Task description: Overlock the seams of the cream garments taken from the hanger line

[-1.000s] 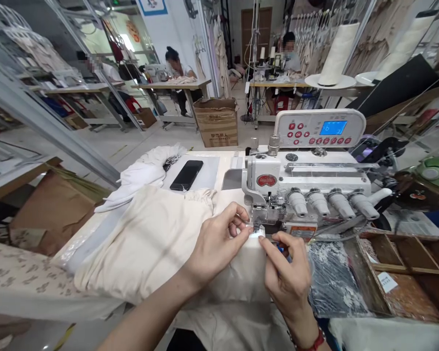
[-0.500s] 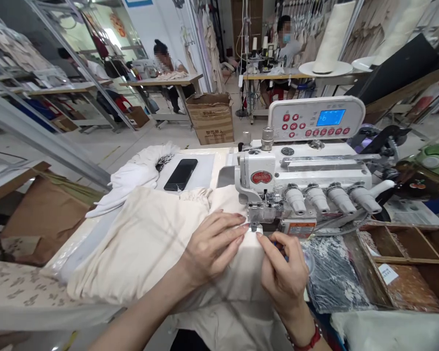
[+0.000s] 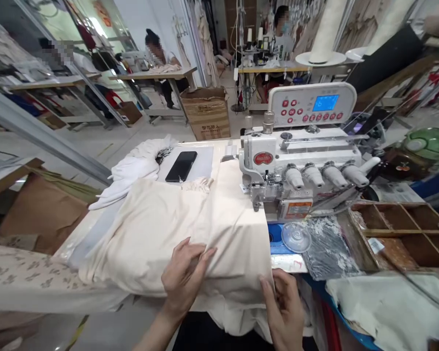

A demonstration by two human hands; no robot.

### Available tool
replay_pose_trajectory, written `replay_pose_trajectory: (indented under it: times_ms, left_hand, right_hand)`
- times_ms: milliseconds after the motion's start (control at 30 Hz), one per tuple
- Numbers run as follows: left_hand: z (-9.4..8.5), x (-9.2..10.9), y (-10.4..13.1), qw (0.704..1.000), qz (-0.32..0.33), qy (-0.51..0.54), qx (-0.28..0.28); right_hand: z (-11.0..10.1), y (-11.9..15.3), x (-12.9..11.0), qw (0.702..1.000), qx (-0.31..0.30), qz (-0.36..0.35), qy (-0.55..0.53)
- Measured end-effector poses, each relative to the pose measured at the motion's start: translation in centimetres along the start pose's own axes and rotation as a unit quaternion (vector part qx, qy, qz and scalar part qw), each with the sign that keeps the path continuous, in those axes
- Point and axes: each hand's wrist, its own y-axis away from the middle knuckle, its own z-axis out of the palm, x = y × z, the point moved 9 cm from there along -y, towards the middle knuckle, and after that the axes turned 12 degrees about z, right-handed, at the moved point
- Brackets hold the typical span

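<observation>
Cream fabric [image 3: 161, 229] spreads over the table and hangs down toward my lap. Its upper right part reaches the presser foot of a white overlock sewing machine [image 3: 307, 161]. With fingers curled, my left hand [image 3: 185, 273] pinches a fold of the fabric near the front. At the fabric's right edge, my right hand [image 3: 285, 307] grips it between thumb and fingers, below the machine. The fabric between both hands lies fairly flat, with some creases.
A black phone [image 3: 182, 166] and white cloth [image 3: 131, 170] lie behind the fabric. On the right are a clear round dish [image 3: 296, 237] and a divided wooden tray [image 3: 406, 234]. A cardboard box [image 3: 207, 113] stands beyond the table; people sit at machines farther back.
Both hands have drawn back from the presser foot toward me, the left also moving left. The fabric's right edge now lies straight below the machine, uncovering the clear dish and blue surface.
</observation>
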Motion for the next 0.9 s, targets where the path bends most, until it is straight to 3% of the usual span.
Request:
replay_pose_trajectory:
  times_ms: [67, 133, 300, 400, 500, 633, 767, 900]
  left_hand:
    - [-0.7, 0.3, 0.7, 1.000, 0.019, -0.010, -0.014]
    - [-1.6, -0.4, 0.2, 1.000, -0.002, -0.021, -0.014]
    - [-5.2, -1.9, -1.7, 0.995, -0.058, -0.069, 0.053]
    - [-5.4, -2.5, -1.6, 0.993, -0.086, -0.067, 0.043]
    - [-4.1, -2.8, -0.7, 0.993, -0.107, -0.045, 0.015]
    - [-2.3, -3.0, 1.1, 0.992, -0.117, -0.021, -0.033]
    - [-1.3, -3.0, 2.5, 0.990, -0.090, -0.033, -0.100]
    - [-0.2, -2.1, 2.7, 0.986, -0.031, -0.056, -0.153]
  right_hand:
    - [-0.1, -0.3, -1.4, 0.997, -0.011, -0.067, 0.044]
    - [-0.5, -0.6, -2.5, 0.993, -0.016, -0.104, 0.054]
    - [-1.5, -0.5, -6.1, 0.969, 0.012, -0.209, 0.129]
    - [-2.5, -0.5, -6.9, 0.968, 0.025, -0.210, 0.136]
    - [-3.9, 0.0, -5.2, 0.978, 0.040, -0.176, 0.106]
    - [-5.2, 1.9, -0.6, 0.985, 0.062, -0.132, 0.098]
    - [-3.9, 2.4, 3.2, 0.990, 0.054, -0.076, 0.109]
    - [-2.2, 1.7, 4.6, 0.991, 0.051, -0.049, 0.114]
